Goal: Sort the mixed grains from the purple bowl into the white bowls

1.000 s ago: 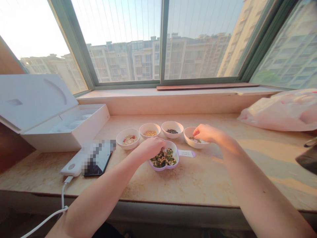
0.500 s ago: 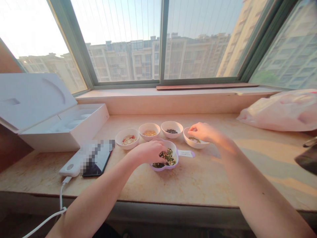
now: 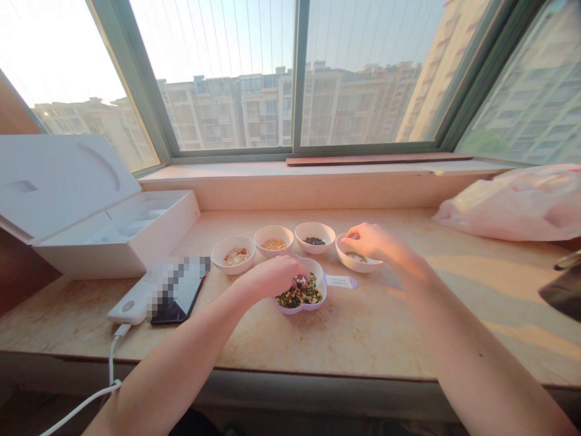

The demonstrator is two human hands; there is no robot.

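Left hand (image 3: 284,272) was over the lavender-rimmed bowl (image 3: 302,309), coming in across its back-left edge. Fingers curled down, tips at the bean mix (image 3: 297,298), toward the back of the bowl; the rest of the mix lay in front of and to the right of the fingertips. Grip was narrow-ish, but couldn't tell whether anything was pinched; the hand hid it.

Right hand (image 3: 367,239) was over the rightmost white bowl (image 3: 358,266), thumb and fingers bunched above its back-left side. Contents sat below and slightly right of the fingertips. Couldn't tell if the tips met, held a piece or touched the rim.

Lavender-rimmed bowl stood on the counter (image 3: 363,339), in front of the row of white bowls, its label tab (image 3: 337,281) pointing right. Rest of that row, right to left: bowl of black grains (image 3: 315,231), bowl of yellow grains (image 3: 273,232), bowl of pale slices with red bits (image 3: 233,243). Phone (image 3: 175,310) and power bank (image 3: 131,309) lay left of the bowls, near the white box (image 3: 167,233).
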